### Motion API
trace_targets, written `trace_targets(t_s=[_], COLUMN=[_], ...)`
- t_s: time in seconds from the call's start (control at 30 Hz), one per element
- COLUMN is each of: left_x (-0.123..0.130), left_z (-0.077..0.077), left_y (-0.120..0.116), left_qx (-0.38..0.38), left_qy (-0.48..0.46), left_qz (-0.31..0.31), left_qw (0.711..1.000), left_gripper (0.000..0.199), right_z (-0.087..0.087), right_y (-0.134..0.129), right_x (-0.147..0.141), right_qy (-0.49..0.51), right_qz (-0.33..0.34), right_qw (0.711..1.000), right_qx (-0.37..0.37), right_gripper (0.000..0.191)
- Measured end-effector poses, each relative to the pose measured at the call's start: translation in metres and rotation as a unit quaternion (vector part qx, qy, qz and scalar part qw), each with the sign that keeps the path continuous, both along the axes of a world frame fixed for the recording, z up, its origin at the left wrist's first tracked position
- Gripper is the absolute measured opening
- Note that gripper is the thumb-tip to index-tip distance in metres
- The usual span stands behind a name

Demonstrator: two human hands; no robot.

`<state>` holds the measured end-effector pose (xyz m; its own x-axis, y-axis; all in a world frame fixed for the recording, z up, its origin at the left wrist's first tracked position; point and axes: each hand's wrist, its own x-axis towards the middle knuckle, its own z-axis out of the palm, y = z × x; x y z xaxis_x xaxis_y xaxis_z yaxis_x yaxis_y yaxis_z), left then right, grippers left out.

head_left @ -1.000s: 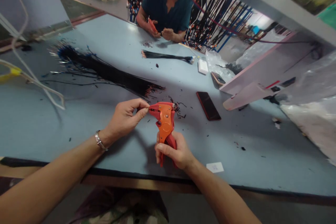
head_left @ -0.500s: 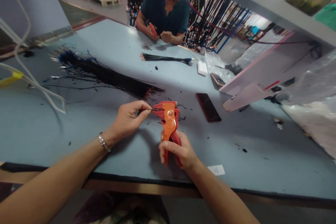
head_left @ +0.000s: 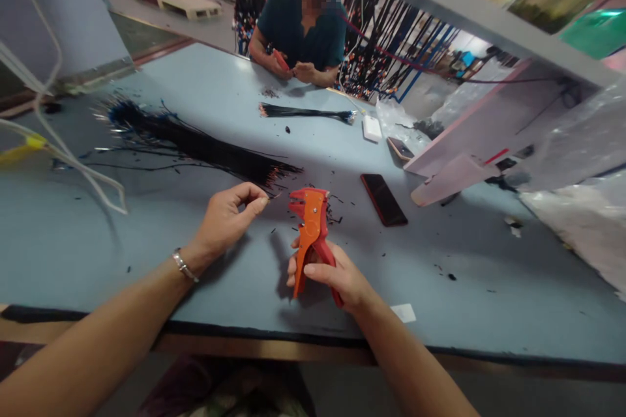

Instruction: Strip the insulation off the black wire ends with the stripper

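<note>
I see the thin coppery-tipped wire [head_left: 274, 197] has left the orange-and-red wire stripper [head_left: 310, 221] that my right hand [head_left: 343, 277] grips; my left hand [head_left: 232, 215] pinches it, tip out to that hand's right, so this end looks stripped.

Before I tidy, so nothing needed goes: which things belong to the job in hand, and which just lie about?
Apparently in the job:
orange and red plier-like tool, right hand
thin wire, left hand
long black wire bundle

Seemingly lying about:
black red-edged phone
white flat card
</note>
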<state>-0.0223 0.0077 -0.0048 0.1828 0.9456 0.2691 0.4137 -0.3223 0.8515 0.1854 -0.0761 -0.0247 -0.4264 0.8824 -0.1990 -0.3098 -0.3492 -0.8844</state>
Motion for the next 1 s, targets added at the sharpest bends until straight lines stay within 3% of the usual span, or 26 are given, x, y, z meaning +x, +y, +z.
trace_targets(t_s=[0.5, 0.67, 0.87, 1.0], left_x=[0.002, 0.004, 0.01, 0.012], left_z=[0.007, 0.012, 0.012, 0.011], left_y=[-0.012, -0.017, -0.02, -0.021], left_qx=[0.062, 0.053, 0.056, 0.063], left_qy=[0.038, 0.043, 0.057, 0.061], left_qz=[-0.023, -0.065, -0.054, -0.08], left_qw=[0.997, 0.996, 0.995, 0.993], left_gripper=[0.02, 0.022, 0.023, 0.022], right_z=[0.0, -0.001, -0.001, -0.001], right_y=[-0.001, 0.0, -0.001, -0.002], right_x=[-0.004, -0.006, -0.008, -0.008], right_qy=[-0.047, -0.045, -0.056, -0.071], right_qz=[0.022, 0.01, -0.009, -0.008], right_qw=[0.999, 0.999, 0.998, 0.996], right_qx=[0.016, 0.019, 0.037, 0.051], right_gripper=[0.052, 0.051, 0.049, 0.05])
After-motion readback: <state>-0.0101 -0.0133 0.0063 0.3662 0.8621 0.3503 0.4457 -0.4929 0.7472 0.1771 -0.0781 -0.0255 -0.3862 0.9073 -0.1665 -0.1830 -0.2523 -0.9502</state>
